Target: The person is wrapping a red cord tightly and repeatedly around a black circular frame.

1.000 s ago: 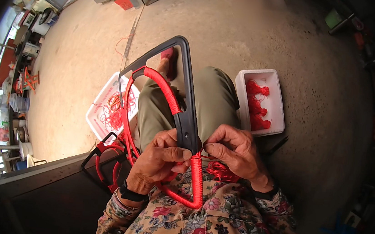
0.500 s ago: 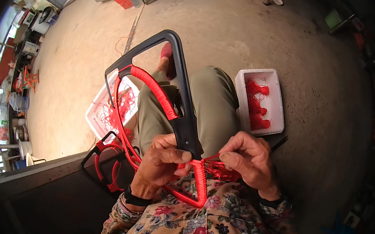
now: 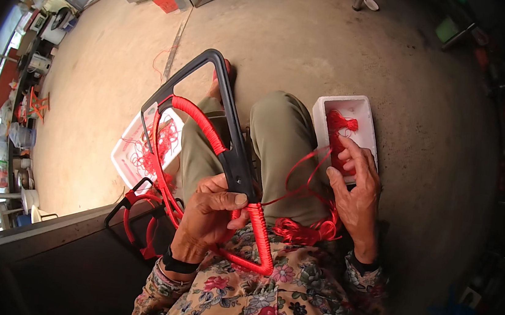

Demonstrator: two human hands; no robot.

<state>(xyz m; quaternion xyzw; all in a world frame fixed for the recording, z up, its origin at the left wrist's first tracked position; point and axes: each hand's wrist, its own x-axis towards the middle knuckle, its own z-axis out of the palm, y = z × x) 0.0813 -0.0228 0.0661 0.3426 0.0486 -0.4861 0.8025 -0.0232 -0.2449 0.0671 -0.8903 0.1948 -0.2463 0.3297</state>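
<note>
My left hand (image 3: 215, 208) grips a black frame (image 3: 241, 156) at its lower corner, thumb pressed on top. The frame looks like a plastic handle and stands tilted over my lap. Tight red cord wrapping (image 3: 263, 238) covers its lower end, and another wrapped stretch (image 3: 198, 120) curves along its inner bar. From the wrapping at my thumb, slack red cord (image 3: 295, 193) loops toward my right hand (image 3: 357, 190). That hand is raised with thumb and fingers apart; the cord passes near its fingertips. A loose bundle of red cord (image 3: 306, 231) rests on my lap between the hands.
A white foam box (image 3: 369, 117) with red cord bundles stands right of my knees. Left of my legs is another white box (image 3: 120, 156) holding tangled red cord. Another black-and-red frame (image 3: 149, 233) lies at lower left. Household goods (image 3: 40, 64) line the left wall.
My right hand has moved up and outward from the wrapping, and its fingers have spread from a pinch. The cord has gone from taut to slack loops. The frame has dipped slightly.
</note>
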